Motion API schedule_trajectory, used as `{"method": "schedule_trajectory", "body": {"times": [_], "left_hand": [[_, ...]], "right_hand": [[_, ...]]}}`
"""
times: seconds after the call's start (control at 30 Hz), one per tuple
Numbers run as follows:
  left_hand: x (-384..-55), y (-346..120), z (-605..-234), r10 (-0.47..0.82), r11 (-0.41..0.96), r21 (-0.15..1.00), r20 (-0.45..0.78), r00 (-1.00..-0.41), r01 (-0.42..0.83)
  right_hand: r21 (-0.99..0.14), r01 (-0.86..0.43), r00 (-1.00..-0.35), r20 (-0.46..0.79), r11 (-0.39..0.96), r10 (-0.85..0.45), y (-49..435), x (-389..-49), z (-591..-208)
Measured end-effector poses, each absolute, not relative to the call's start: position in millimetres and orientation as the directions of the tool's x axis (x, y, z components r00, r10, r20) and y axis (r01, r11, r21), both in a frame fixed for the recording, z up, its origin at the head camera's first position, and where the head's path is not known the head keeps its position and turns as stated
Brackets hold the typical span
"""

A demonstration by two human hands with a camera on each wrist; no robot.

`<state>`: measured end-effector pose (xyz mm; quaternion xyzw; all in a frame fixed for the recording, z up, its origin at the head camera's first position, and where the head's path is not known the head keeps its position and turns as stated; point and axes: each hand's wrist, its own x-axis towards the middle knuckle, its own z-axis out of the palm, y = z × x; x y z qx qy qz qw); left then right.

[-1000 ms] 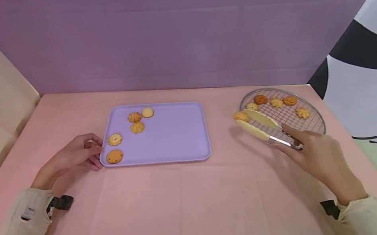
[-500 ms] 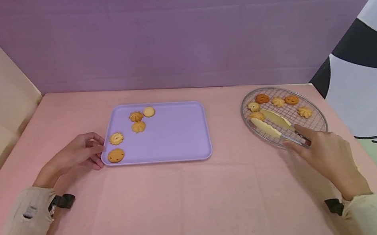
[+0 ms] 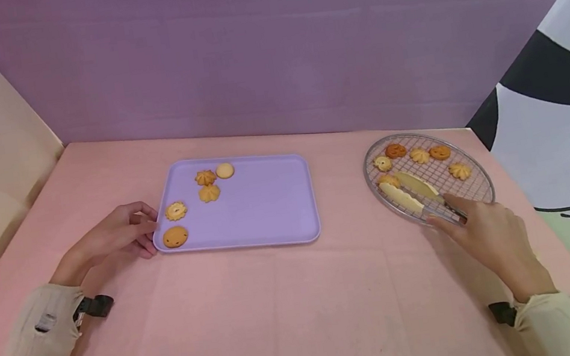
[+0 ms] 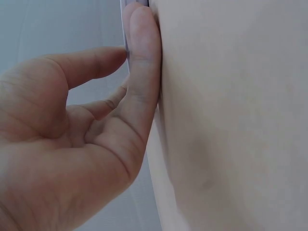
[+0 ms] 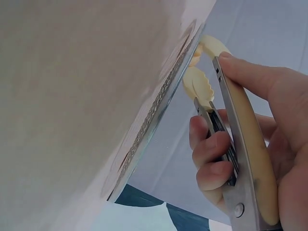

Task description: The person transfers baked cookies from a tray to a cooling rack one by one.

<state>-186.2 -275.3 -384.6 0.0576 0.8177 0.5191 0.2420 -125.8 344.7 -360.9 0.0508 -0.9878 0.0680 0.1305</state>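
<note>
My right hand (image 3: 492, 234) grips a pair of tongs (image 3: 402, 197) with pale scalloped tips and metal arms. The tips are at a golden cookie (image 3: 387, 180) near the left rim of a round wire rack (image 3: 470, 191). In the right wrist view the tongs (image 5: 243, 139) stand slightly spread, with a bit of the cookie (image 5: 195, 57) showing between their tips. My left hand (image 3: 120, 233) holds the left edge of a lilac tray (image 3: 251, 213), thumb at the rim and fingers along the side. Several cookies, among them a round speckled one (image 3: 175, 236), lie on the tray's left half.
Several more cookies lie on the rack, including a brown one (image 3: 396, 151) and a ridged one (image 3: 460, 171). Pink cloth (image 3: 282, 312) covers the table, and a purple wall (image 3: 267, 52) stands behind it. A patterned panel (image 3: 568, 132) borders the right side.
The tongs carried the cookie from just outside the rack's left rim rightward onto the rack, then stayed there. My left hand and the tray have kept their places.
</note>
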Motion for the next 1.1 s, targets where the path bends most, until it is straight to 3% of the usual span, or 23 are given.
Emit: {"method": "schedule_trajectory", "body": {"times": [0.6,1.1], "left_hand": [[-188.7,-278.1,-386.2,0.353,0.46,0.875,-0.336,-0.873,-0.15],[-188.7,-277.3,-385.1,0.357,0.461,0.874,-0.339,-0.87,-0.151]], "right_hand": [[-0.12,-0.07,-0.968,0.248,0.99,-0.038,344.2,-123.9,-354.7],[-0.103,-0.201,-0.92,0.361,0.974,-0.151,322.5,-116.3,-350.6]]}}
